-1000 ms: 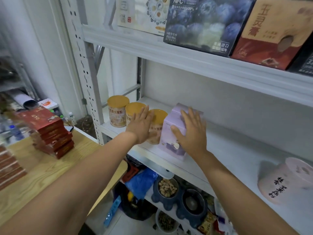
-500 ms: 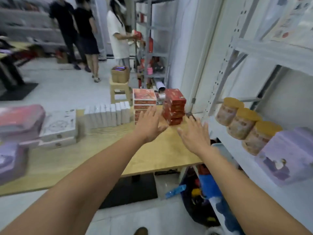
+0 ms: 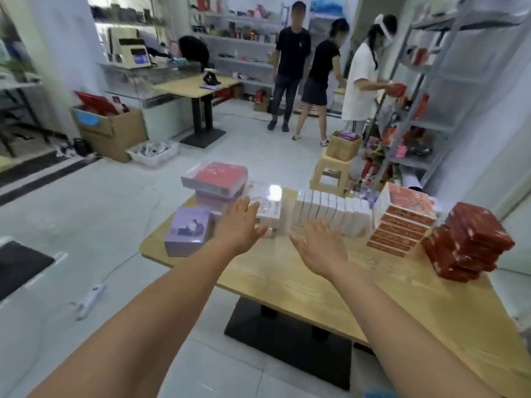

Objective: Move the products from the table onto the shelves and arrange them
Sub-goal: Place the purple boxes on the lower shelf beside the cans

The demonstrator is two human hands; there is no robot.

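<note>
Two bare hands reach out over the wooden table (image 3: 287, 271), both spread wide and holding nothing: the left hand (image 3: 240, 225) hangs palm-down with its fingers splayed, the right hand (image 3: 319, 248) likewise, a gap of bare tabletop between them. Products wait just beyond the fingertips: a flat white box (image 3: 265, 212) directly past the left hand, a lilac box (image 3: 186, 231) to that hand's outer side, and a row of upright white boxes (image 3: 333, 214) directly ahead of the right hand. Further out on the right hand's side stand a stack of orange-and-white boxes (image 3: 402, 219) and a stack of dark red boxes (image 3: 465, 242). A red-topped stack (image 3: 215, 182) sits beyond the left hand. The step looks to be picking the next product; which one is not yet clear. To do it well, each palm would likely need to close on opposite faces of one box or one short run of the white row, squeezing evenly so neighbours are not toppled, then lifting level before turning toward the shelves, which lie out of view
</note>
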